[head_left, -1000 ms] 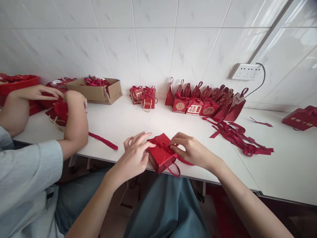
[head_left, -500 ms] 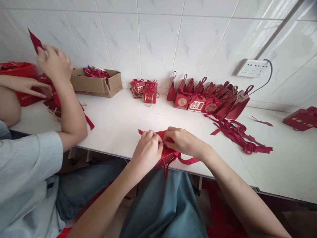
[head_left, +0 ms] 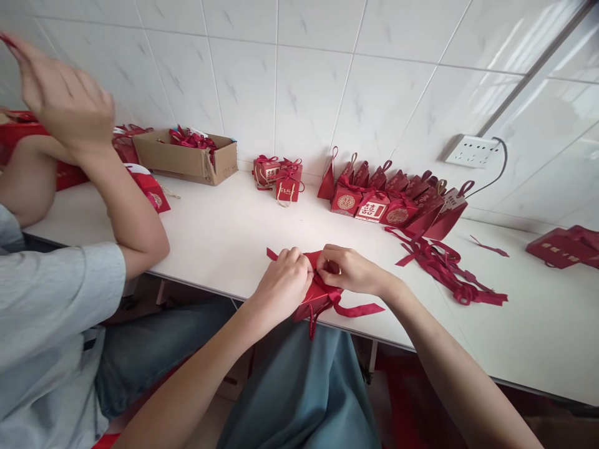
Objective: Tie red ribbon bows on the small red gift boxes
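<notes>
The left hand [head_left: 285, 284] has joined the right hand [head_left: 350, 269], so both now pinch ribbon [head_left: 358, 310] atop the gift box [head_left: 311, 304].

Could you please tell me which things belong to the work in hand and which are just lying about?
Work in hand:
red box, under left hand and right hand
ribbon on it

Lying about:
loose ribbon pile
cardboard box
row of red boxes near the wall
</notes>
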The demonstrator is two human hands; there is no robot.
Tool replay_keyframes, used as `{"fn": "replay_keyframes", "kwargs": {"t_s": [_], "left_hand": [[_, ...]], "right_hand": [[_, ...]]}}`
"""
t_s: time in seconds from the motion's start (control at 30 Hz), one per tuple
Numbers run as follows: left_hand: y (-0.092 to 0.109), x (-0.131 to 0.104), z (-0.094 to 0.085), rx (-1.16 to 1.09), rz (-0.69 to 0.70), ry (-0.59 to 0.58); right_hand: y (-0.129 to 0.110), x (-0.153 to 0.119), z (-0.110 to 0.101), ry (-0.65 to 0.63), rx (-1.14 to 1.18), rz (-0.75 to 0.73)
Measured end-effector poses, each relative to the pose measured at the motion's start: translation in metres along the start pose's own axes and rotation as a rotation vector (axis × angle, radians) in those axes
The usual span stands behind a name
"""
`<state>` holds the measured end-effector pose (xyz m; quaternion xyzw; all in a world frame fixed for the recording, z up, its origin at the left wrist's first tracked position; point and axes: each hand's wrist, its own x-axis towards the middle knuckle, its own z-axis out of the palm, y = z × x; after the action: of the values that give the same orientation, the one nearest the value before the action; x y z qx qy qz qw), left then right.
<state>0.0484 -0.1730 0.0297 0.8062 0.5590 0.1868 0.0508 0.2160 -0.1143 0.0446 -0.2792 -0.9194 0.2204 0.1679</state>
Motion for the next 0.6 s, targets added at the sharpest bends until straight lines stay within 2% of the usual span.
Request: {"fn": "replay_keyframes", "kwargs": {"t_s": [0.17, 0.3, 0.43, 0.6], "left_hand": [[-0.006, -0.003, 0.01, -0.131, 0.036, 0.107], [-0.011, -0.004, 0.016, -0.212, 0.048, 0.153], [-0.013, -0.003, 0.018, -0.286, 0.044, 0.164], [-0.015, 0.002, 0.02, -0.362, 0.058, 0.142]], "right_hand": [[-0.001, -0.003, 0.005, 0.067, 0.006, -0.038], [0.001, -0.002, 0.011, 0.109, 0.061, 0.0], [-0.002, -0.002, 0.011, 0.103, 0.151, 0.036], [-0.002, -0.005, 0.007, 0.106, 0.11, 0.042]]}}
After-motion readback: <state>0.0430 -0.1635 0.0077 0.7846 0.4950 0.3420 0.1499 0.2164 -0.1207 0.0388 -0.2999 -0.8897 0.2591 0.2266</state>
